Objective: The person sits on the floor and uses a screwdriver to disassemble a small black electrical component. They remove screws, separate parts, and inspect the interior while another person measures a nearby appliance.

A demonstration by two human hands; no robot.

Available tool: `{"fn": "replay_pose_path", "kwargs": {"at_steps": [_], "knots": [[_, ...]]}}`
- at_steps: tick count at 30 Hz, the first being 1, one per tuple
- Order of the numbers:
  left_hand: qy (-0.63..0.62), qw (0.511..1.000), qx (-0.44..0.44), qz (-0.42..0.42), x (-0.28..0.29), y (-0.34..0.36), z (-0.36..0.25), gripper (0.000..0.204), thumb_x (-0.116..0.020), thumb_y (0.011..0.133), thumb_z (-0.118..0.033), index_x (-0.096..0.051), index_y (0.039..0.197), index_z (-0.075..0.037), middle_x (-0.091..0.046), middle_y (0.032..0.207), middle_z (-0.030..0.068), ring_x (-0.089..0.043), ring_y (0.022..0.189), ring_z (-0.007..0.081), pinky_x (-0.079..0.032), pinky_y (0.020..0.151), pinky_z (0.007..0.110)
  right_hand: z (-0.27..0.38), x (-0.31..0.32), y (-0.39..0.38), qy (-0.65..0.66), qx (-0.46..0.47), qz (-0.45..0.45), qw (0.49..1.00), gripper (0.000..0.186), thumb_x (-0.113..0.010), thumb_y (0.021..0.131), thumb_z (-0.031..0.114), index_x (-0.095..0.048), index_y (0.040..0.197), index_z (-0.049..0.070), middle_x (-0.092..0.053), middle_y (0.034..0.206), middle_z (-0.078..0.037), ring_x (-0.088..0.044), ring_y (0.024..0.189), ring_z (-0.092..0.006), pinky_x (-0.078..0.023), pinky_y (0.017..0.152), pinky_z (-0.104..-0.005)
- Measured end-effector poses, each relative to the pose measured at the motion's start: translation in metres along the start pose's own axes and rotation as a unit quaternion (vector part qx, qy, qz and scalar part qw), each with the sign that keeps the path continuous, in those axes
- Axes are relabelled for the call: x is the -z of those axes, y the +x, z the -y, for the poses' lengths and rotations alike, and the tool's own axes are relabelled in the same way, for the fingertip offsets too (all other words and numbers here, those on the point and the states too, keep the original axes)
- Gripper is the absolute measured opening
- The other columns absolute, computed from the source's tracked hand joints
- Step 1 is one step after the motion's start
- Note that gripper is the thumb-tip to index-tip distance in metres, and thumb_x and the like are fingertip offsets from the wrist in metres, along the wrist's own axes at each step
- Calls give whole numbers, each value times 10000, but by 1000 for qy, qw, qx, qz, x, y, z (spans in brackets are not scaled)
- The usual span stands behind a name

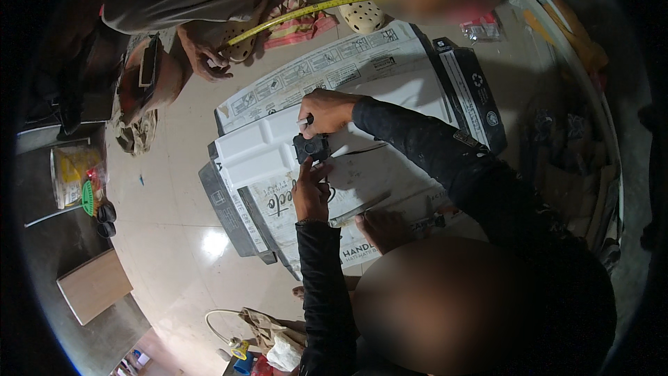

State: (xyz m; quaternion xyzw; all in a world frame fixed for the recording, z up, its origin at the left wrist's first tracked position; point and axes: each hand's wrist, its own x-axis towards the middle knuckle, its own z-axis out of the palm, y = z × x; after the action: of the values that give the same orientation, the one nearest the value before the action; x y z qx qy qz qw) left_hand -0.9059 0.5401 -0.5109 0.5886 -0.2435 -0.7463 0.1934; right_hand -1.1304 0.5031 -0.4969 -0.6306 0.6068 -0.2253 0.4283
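A small black square-shaped part [310, 147] with a round mark on its face rests against a white moulded panel [259, 141]. My left hand [311, 198] reaches up from the lower edge, its fingertips gripping the near side of the black part. Just beyond the part, my right hand [328, 111] is closed around a short pale cylinder [305, 121], perhaps a pen or marker; its other end is hidden in the fist. Beneath the panel lies an opened-out printed cardboard box [275, 219] on the tiled floor.
Across from me another person's hand [202, 53] holds the end of a yellow measuring tape [299, 17]. Cream clogs [363, 17] and a striped cloth [299, 24] are nearby. A wooden board [94, 286] lies at left; a bag [264, 327] stands near the bottom.
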Motion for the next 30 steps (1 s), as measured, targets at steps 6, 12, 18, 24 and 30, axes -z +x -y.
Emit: {"fn": "replay_pose_path", "kwargs": {"at_steps": [6,12,18,24,30], "knots": [[-13,1000,18,6,3,0,-2,463,-646,1033,-295,-605,1415,-37,-770,1071,238,-355,508,51,-289,451,193,3,3,-1,-7,-5,15,1000,191,-828,816,207,-818,948,70,-780,872,-146,-740,817,-300,-547,770,-404],[-14,999,5,29,7,5,2,505,-620,1045,-277,-555,1474,-19,-766,1080,238,-364,515,60,-297,457,195,3,3,-1,1,4,10,1000,188,-822,822,210,-809,939,64,-771,855,-147,-731,804,-307,-543,769,-404],[-32,999,32,23,8,9,4,505,-629,1035,-279,-562,1455,-6,-766,1080,238,-380,523,73,-308,469,205,5,4,-2,-17,-10,16,1000,193,-820,821,208,-814,953,68,-775,871,-154,-737,820,-318,-548,778,-410],[-11,999,24,22,8,9,4,513,-646,1023,-311,-578,1415,12,-764,1086,244,-384,520,84,-310,469,224,6,4,-2,-23,-7,11,1000,198,-817,827,213,-819,969,75,-781,886,-156,-743,835,-319,-553,790,-407],[-4,999,4,40,11,7,5,411,-631,1049,-348,-620,1259,5,-769,1068,237,-420,529,72,-322,489,208,3,1,0,-13,14,8,1000,209,-819,825,226,-821,971,78,-788,906,-149,-748,846,-312,-559,795,-401]]}}
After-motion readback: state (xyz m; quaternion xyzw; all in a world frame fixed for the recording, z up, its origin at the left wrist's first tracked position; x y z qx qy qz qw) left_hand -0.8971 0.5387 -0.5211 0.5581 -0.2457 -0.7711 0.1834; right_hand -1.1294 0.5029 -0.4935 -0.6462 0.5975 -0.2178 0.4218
